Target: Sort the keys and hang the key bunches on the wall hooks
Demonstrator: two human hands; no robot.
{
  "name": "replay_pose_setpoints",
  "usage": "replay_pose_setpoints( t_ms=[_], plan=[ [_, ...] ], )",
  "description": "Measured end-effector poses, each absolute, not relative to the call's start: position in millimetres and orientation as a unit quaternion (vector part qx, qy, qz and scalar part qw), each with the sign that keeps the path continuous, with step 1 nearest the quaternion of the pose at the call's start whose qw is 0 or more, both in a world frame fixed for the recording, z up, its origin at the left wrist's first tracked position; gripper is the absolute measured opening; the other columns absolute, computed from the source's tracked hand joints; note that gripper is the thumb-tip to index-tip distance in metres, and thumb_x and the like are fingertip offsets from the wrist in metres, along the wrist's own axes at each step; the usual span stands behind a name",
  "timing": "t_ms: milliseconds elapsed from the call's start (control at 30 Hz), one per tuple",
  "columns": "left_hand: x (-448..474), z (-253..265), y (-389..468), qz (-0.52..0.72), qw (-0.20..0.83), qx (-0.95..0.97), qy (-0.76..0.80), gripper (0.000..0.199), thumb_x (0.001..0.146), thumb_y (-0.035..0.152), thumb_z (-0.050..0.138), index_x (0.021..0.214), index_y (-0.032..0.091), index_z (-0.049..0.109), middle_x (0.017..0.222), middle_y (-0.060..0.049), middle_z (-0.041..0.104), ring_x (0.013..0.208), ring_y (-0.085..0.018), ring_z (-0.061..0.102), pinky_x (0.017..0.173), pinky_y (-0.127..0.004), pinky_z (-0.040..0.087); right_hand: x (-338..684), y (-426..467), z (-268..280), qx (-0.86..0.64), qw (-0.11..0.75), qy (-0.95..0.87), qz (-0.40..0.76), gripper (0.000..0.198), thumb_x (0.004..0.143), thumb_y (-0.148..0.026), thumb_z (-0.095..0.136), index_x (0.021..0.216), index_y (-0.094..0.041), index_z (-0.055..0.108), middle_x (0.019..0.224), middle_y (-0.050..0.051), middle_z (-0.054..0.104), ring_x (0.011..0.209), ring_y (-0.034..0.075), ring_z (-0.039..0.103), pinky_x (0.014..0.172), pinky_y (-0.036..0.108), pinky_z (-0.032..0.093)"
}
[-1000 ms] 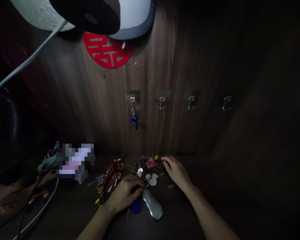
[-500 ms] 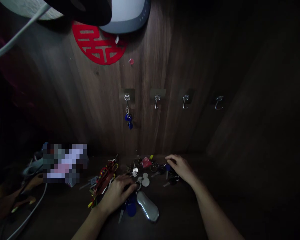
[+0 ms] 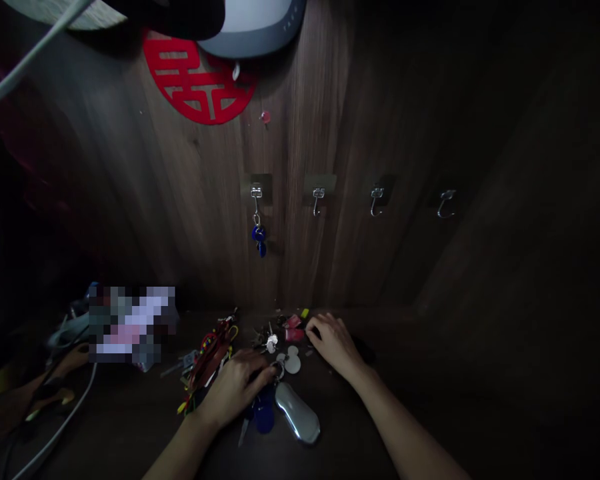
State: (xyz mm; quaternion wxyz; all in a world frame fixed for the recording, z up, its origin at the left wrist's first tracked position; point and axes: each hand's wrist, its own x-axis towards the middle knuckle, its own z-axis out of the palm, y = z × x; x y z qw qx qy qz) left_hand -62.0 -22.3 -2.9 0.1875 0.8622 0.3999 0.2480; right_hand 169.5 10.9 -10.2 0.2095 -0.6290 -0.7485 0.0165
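My left hand (image 3: 237, 383) rests on the dark surface, thumb and fingers pinched at the metal ring (image 3: 279, 371) of a key bunch. On that bunch are a silver rounded fob (image 3: 298, 415), blue tags (image 3: 265, 415) and a key (image 3: 243, 432). Curled beside the red tags (image 3: 294, 333) is my right hand (image 3: 333, 343), its thumb and forefinger together; what lies between them is hidden. White round tags (image 3: 293, 362) and small silver keys (image 3: 271, 342) lie between my hands. A cluster of colourful cords and keys (image 3: 207, 360) sits left of my left hand.
Metal hooks (image 3: 318, 200) line the wooden panel (image 3: 290, 267); keys with blue tags (image 3: 259, 239) hang from the leftmost. Above are a red cut-out ornament (image 3: 205, 93) and a grey cap (image 3: 255, 33). A white cable (image 3: 60, 437) runs along the left side.
My right hand has moved left and its fingers have drawn together by the red tags, now covering the dark keys there. Two red pieces now show. My left hand stays at the ring.
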Motion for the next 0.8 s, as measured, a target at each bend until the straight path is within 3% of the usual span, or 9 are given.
replay_pose_setpoints(
  t_ms=[133, 233, 367, 533, 633, 800],
  plan=[
    [-62.3, -3.3, -22.0, 0.249, 0.186, 0.862, 0.401, 0.035, 0.092, 0.037, 0.039, 0.068, 0.02, 0.058, 0.071, -0.001, 0.062, 0.075, -0.016, 0.057, 0.066, -0.024, 0.039, 183.5, 11.2, -10.5, -0.628, 0.213, -0.748, 0.04, 0.013, 0.08, -0.019, 0.05, 0.073, -0.024, 0.06, 0.087, 0.002, 0.064, 0.095, 0.022, 0.053, 0.088, 0.04, 0.033],
    [-62.3, -3.7, -21.3, 0.248, 0.185, 0.862, 0.402, 0.035, 0.092, 0.038, 0.038, 0.068, 0.02, 0.058, 0.07, -0.001, 0.062, 0.074, -0.016, 0.057, 0.066, -0.024, 0.039, 191.1, 11.6, -7.5, -0.621, 0.279, -0.728, 0.073, 0.012, 0.079, -0.022, 0.048, 0.072, -0.023, 0.058, 0.084, 0.002, 0.063, 0.088, 0.02, 0.055, 0.082, 0.035, 0.037],
    [-61.6, -2.3, -21.3, 0.249, 0.189, 0.86, 0.404, 0.035, 0.092, 0.037, 0.039, 0.071, 0.02, 0.06, 0.072, -0.001, 0.063, 0.076, -0.017, 0.058, 0.067, -0.024, 0.04, 192.3, 12.6, -0.5, -0.595, 0.403, -0.668, 0.194, 0.017, 0.081, -0.034, 0.045, 0.072, -0.022, 0.054, 0.066, -0.001, 0.058, 0.062, 0.015, 0.053, 0.062, 0.027, 0.04],
    [-58.9, -0.3, -22.6, 0.289, 0.226, 0.833, 0.414, 0.032, 0.091, 0.036, 0.04, 0.074, 0.02, 0.062, 0.077, -0.001, 0.064, 0.077, -0.016, 0.059, 0.071, -0.025, 0.042, 183.4, 9.8, 7.1, -0.515, 0.534, -0.537, 0.402, 0.028, 0.071, -0.048, 0.06, 0.069, -0.02, 0.054, 0.063, -0.002, 0.058, 0.064, 0.016, 0.056, 0.061, 0.027, 0.043],
    [-56.2, -0.2, -22.4, 0.335, 0.269, 0.798, 0.423, 0.027, 0.091, 0.036, 0.042, 0.081, 0.021, 0.063, 0.082, -0.001, 0.066, 0.08, -0.017, 0.061, 0.075, -0.025, 0.044, 173.9, 4.1, 11.1, -0.462, 0.557, -0.473, 0.502, 0.03, 0.067, -0.047, 0.068, 0.072, -0.02, 0.056, 0.066, -0.001, 0.061, 0.063, 0.015, 0.058, 0.062, 0.027, 0.045],
    [-51.5, 0.1, -21.9, 0.394, 0.323, 0.743, 0.435, 0.025, 0.088, 0.034, 0.048, 0.106, 0.024, 0.061, 0.106, -0.003, 0.067, 0.1, -0.02, 0.06, 0.087, -0.029, 0.044, 154.5, -7.4, 16.8, -0.377, 0.543, -0.463, 0.59, 0.026, 0.07, -0.04, 0.071, 0.074, -0.018, 0.057, 0.067, -0.001, 0.062, 0.063, 0.013, 0.06, 0.062, 0.026, 0.046]
  ],
)
